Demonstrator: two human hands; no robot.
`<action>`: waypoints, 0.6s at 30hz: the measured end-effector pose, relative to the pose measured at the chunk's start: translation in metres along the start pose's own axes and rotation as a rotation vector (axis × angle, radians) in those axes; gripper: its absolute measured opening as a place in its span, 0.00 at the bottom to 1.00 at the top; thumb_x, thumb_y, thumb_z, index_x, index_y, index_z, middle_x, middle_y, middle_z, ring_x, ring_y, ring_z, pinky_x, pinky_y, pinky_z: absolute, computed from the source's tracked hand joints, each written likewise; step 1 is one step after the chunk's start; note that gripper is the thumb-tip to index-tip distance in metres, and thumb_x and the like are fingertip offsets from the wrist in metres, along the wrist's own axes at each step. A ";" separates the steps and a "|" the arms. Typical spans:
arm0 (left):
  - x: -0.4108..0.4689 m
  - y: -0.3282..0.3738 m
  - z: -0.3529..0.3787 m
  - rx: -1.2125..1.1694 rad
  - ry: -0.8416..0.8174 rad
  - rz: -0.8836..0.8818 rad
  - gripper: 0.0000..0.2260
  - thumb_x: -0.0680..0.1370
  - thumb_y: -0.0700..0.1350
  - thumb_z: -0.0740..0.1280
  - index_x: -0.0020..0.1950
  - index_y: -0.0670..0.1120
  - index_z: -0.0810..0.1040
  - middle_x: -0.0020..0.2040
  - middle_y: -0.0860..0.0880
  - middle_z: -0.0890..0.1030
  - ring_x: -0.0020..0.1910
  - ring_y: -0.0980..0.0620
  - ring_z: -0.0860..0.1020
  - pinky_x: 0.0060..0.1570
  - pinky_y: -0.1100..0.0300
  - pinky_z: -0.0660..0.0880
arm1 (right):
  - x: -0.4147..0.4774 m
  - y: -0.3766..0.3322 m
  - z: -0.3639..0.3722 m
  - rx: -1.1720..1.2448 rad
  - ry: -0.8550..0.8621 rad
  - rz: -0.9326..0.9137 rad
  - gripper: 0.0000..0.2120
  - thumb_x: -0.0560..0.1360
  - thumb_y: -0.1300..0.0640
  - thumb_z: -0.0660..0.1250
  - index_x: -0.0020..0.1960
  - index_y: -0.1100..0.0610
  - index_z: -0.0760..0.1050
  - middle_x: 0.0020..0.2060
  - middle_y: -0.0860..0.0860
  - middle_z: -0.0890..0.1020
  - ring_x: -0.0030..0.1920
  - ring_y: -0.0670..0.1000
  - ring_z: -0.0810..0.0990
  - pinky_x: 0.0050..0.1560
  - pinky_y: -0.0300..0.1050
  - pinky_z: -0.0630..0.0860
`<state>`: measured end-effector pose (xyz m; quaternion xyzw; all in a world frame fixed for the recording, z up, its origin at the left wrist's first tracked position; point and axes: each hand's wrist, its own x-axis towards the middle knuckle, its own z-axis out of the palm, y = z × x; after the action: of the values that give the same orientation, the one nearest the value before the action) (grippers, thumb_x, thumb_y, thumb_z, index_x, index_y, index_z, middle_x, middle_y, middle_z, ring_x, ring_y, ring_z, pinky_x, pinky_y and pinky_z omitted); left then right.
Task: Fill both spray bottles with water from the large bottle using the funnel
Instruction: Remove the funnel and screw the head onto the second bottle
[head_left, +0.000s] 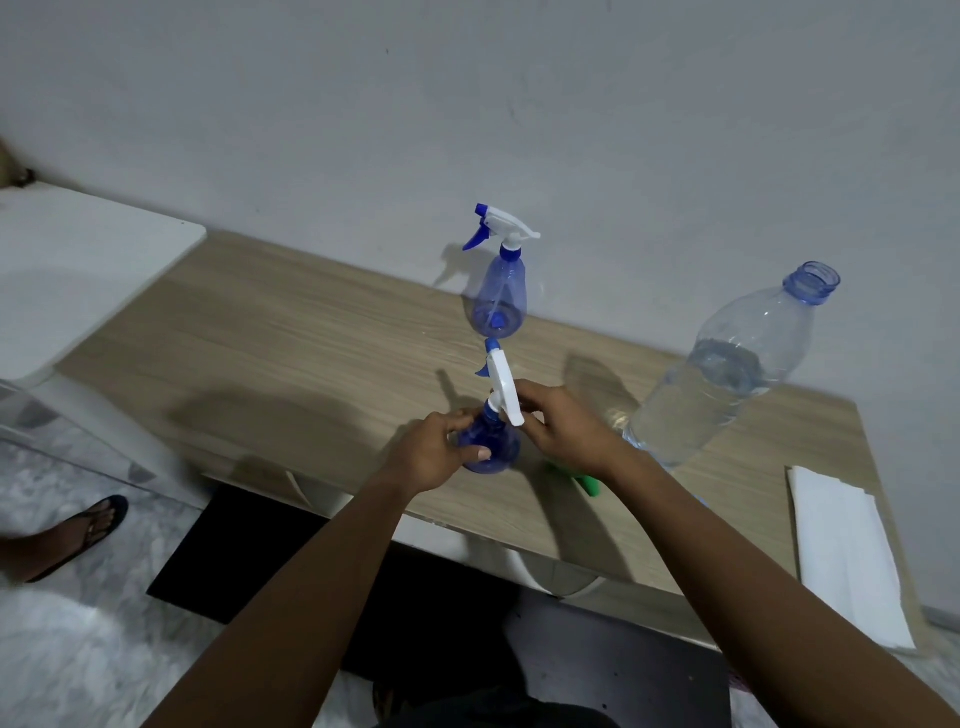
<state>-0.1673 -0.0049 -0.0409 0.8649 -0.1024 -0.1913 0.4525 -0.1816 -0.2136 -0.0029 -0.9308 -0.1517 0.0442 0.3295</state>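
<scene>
- Blue translucent plastic: near spray bottle (491, 441) stands close to the front edge of the wooden table (291, 338), between both hands.
- Left hand (436, 449) wraps the bottle's round body; right hand (558, 428) grips at the neck under the white trigger head (503, 387). Likely twisting the head; off or on, cannot tell.
- Bottle looks thin-walled and light, easy to squash; best held low on the body while the collar turns. Water level inside not readable.
- Second spray bottle (498, 301) stands farther back near the wall (467, 104), head on, apparently almost empty, well apart from the hands.
- Large bottle (727, 374) stands to the right, uncapped, roughly half full. Heavy and sloshy by the look; probably wants a grip on its body when tipped.
- Green funnel (587, 483) lies mostly hidden under the right wrist, at the table's front edge.
- White folded paper towel (847, 551) lies at the far right corner.
- Table top smooth wood-grain, dry as far as visible. Plain pale wall behind; a sandalled foot (93, 530) on the floor at left.
</scene>
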 end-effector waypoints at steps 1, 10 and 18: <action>0.000 -0.001 0.000 0.004 0.002 -0.002 0.19 0.73 0.47 0.76 0.64 0.53 0.81 0.52 0.61 0.80 0.53 0.62 0.75 0.48 0.69 0.67 | 0.001 -0.002 -0.003 -0.074 -0.001 -0.004 0.16 0.79 0.49 0.59 0.64 0.41 0.76 0.49 0.46 0.87 0.48 0.53 0.85 0.50 0.54 0.80; 0.002 -0.009 0.000 0.050 -0.003 -0.006 0.21 0.73 0.51 0.75 0.66 0.54 0.80 0.58 0.55 0.83 0.55 0.61 0.75 0.55 0.64 0.68 | 0.007 -0.003 0.001 -0.429 0.083 -0.123 0.23 0.78 0.43 0.55 0.64 0.51 0.78 0.46 0.51 0.88 0.41 0.60 0.83 0.40 0.48 0.70; 0.007 -0.010 0.002 0.039 0.001 -0.020 0.13 0.72 0.50 0.77 0.56 0.54 0.83 0.43 0.58 0.83 0.44 0.61 0.79 0.40 0.73 0.68 | 0.002 -0.006 0.017 -0.218 0.298 0.006 0.18 0.76 0.41 0.69 0.51 0.57 0.81 0.41 0.50 0.87 0.41 0.56 0.85 0.44 0.50 0.79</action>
<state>-0.1615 -0.0029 -0.0515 0.8747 -0.0974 -0.1934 0.4336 -0.1846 -0.1986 -0.0121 -0.9577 -0.1022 -0.1101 0.2454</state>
